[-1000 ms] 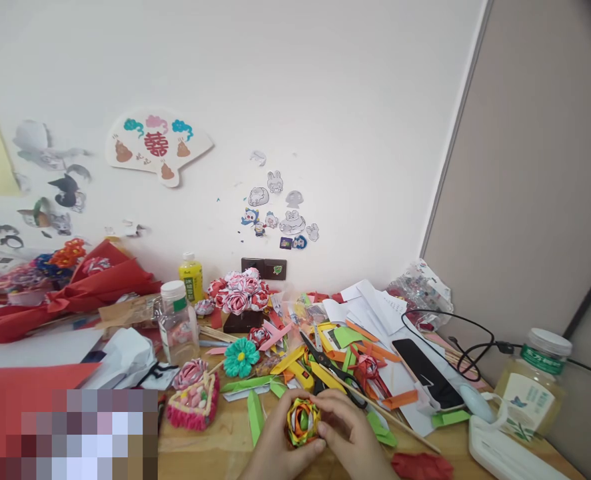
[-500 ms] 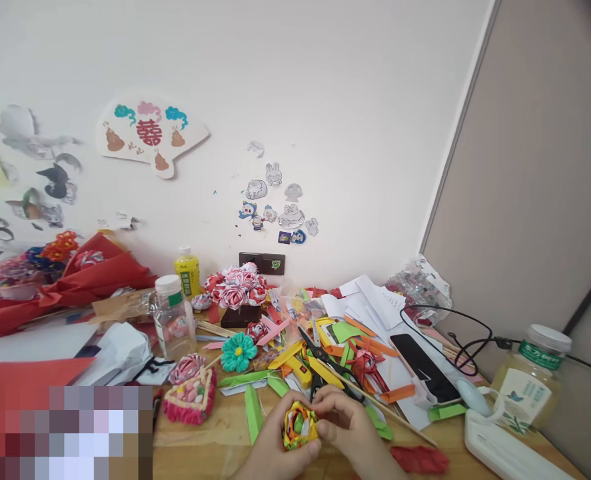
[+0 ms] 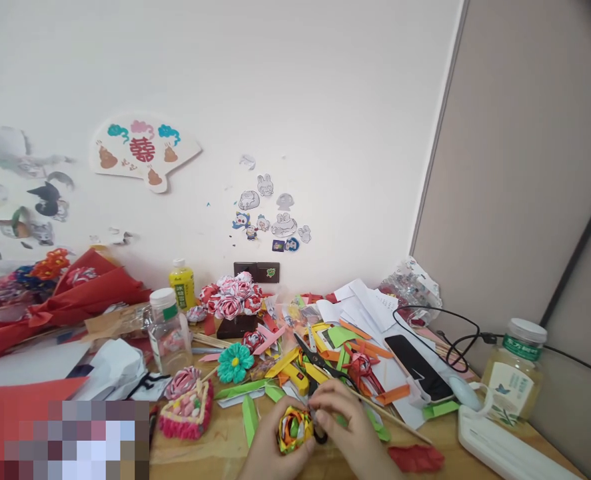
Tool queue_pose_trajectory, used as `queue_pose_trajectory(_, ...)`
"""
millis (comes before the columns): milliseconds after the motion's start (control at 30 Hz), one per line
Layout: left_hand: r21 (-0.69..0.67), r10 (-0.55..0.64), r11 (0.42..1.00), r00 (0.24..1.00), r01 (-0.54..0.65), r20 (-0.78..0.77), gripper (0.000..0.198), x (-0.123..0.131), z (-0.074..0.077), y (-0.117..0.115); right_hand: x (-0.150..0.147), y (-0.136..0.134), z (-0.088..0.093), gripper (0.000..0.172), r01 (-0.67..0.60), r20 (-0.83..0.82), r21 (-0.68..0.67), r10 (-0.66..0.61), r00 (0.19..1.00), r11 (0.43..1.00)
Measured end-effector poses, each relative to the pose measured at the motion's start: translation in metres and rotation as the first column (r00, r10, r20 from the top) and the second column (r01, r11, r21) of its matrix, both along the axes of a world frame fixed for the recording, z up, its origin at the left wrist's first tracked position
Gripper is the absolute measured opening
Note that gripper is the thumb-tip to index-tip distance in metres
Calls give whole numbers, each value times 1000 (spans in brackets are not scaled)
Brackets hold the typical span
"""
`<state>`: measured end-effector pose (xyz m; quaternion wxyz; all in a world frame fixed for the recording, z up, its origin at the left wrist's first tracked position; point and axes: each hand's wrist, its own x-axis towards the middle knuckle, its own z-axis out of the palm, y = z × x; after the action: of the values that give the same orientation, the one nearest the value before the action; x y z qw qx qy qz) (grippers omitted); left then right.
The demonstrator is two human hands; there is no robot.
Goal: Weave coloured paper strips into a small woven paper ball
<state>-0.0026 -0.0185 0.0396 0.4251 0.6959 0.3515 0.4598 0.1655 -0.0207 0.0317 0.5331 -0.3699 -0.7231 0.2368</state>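
Holding paper flower [image 3: 295, 431]: our left hand [image 3: 269, 445] cups it, fingers and thumb clamped round its side, over the wooden table [image 3: 205, 460]
Right hand [image 3: 344, 421]: fingers bunched just right of the flower; we cannot tell whether they pinch anything
Flower handling: we judge it light, springy, crushable, hardly slippery
Hold: we favour its outer side, loosely, sparing the centre
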Motion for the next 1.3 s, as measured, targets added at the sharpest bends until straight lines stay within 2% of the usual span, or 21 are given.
queue_pose_trajectory(67, 11, 85, 996, 995, -84, -44, 18, -1, 4, -1, 12, 5, 0, 21, 241, 94, 84, -249, 964, 967)
queue_pose_trajectory(133, 22, 136, 991, 988, -135, -69, 19, 0, 6, -2, 23, 12, -5, 17, 423, 229, 203, -463, 856, 883)
queue_pose_trajectory(267, 35, 189, 982, 980, -187, -60, 25, 2, 4, -1, 32, 23, -16, 17, 445, 473, 329, -553, 685, 833)
queue_pose_trajectory(367, 40, 211, 977, 977, -209, -39, 23, 3, 1, 2, 30, 28, -19, 22, 457, 517, 381, -595, 615, 803)
queue_pose_trajectory(467, 8, 218, 976, 976, -218, 0, 23, 2, -3, 5, 28, 29, -17, 28, 472, 446, 423, -632, 634, 773)
queue_pose_trajectory(567, -107, 190, 978, 977, -179, 100, 37, 4, -7, 7, 25, 21, -10, 29, 482, 323, 447, -638, 699, 753)
queue_pose_trajectory(700, -208, 152, 973, 960, -104, 234, 52, 8, -10, 7, 13, 3, -1, 25, 411, 310, 485, -591, 744, 772)
queue_pose_trajectory(800, -180, 151, 977, 965, -112, 216, 46, 8, -9, 6, 2, -4, -1, 22, 343, 362, 476, -536, 763, 810)
queue_pose_trajectory(967, -25, 237, 971, 966, -236, 103, 36, 7, -6, 3, -9, -9, -7, 23, 293, 418, 397, -455, 786, 870)
queue_pose_trajectory(1133, 2, 237, 971, 969, -238, 66, 43, 10, -4, 2, -13, -13, -7, 28, 294, 425, 366, -440, 791, 883)
queue_pose_trajectory(1300, -12, 200, 980, 980, -200, 9, 47, 11, -10, 2, -11, -14, -4, 33, 306, 381, 356, -437, 815, 883)
